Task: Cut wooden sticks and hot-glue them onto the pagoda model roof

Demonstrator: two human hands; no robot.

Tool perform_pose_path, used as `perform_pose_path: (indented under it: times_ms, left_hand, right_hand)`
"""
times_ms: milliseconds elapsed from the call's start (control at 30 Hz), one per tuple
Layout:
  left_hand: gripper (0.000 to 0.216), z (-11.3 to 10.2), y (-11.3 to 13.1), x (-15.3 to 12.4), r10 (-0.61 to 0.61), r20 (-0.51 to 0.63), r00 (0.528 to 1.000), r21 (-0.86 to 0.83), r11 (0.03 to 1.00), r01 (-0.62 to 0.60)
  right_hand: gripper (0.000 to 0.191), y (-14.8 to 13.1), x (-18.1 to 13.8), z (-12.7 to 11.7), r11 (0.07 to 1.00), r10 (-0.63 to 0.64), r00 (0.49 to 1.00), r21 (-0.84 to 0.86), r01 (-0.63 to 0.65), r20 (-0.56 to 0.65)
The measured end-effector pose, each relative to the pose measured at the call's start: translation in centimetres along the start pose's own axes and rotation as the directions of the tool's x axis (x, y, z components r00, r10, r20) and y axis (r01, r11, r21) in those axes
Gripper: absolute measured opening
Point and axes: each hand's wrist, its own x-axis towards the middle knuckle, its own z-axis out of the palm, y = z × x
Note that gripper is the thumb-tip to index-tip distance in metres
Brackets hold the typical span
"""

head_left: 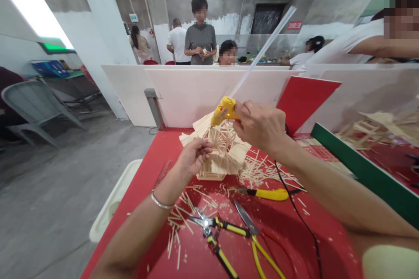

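My right hand [262, 126] is closed round a yellow hot glue gun [224, 111], its nozzle pointing down at a small house built of thin wooden sticks [219, 150] on the red table [157, 170]. A long clear glue stick [265, 48] juts up from the gun's back. My left hand [194, 157] pinches the left side of the stick house, fingers curled on its wall. A silver bracelet [160, 202] sits on my left wrist. The gun's black cord [297, 213] trails toward me across the table.
Loose sticks [262, 170] lie scattered around the house. Yellow-handled pliers [212, 235], snips [253, 235] and a yellow-handled knife [268, 193] lie in front. A white divider [196, 91] stands behind; several people are beyond it. Another stick model [376, 128] is at right. A white tray [111, 202] is at the left edge.
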Motion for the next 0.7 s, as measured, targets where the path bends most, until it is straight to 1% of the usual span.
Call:
perform_pose_path:
  times_ms: [133, 333, 600, 700]
  left_hand:
    - [0.005, 0.0, 0.0, -0.1, 0.014, 0.001, 1.000, -0.002, 1.000, -0.014]
    - [0.004, 0.2, 0.2, -0.6, 0.004, -0.010, 1.000, 0.003, 1.000, -0.004]
    - [0.005, 0.3, 0.4, -0.9, -0.002, -0.016, 1.000, -0.003, 1.000, 0.002]
    - [0.005, 0.2, 0.5, -1.0, 0.001, -0.017, 1.000, 0.003, 1.000, -0.001]
  right_hand:
    - [0.041, 0.1, -0.1, 0.0, 0.999, 0.003, 1.000, 0.032, -0.004, 0.028]
    - [0.040, -0.1, 0.1, 0.0, 0.999, 0.034, 0.999, 0.010, -0.034, 0.003]
    - [0.041, -0.3, -0.3, -0.1, 0.998, 0.027, 0.999, 0.056, -0.030, 0.042]
    - [0.043, -0.2, -0.3, -0.3, 0.999, 0.039, 0.999, 0.036, -0.040, 0.033]
